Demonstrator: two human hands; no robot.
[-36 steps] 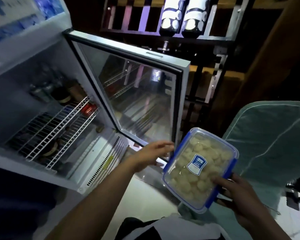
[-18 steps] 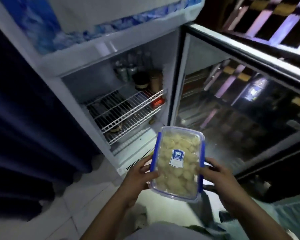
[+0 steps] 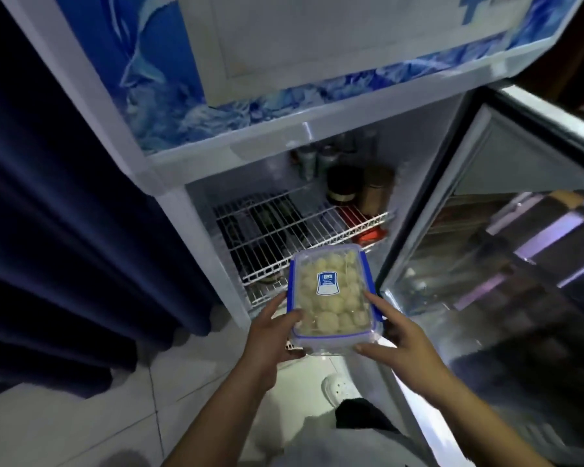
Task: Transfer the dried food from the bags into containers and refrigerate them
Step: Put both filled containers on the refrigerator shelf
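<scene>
A person holds a lidded box of dried food before the open fridge, left hand and right hand gripping its sides. Kept level, it should slide onto the bare wire shelf, left of the jars.

- A dark blue curtain hung in heavy folds along the left side, reaching down to the floor.
- The floor was laid with pale tiles, grey grout lines showing between them.
- The room was dim; the brightest light fell on the tiles just below the cabinet and along the door's lower edge.
- A dark wooden surface stood at the upper right corner.
- Striped shelving showed blurred in reflection at right.
</scene>
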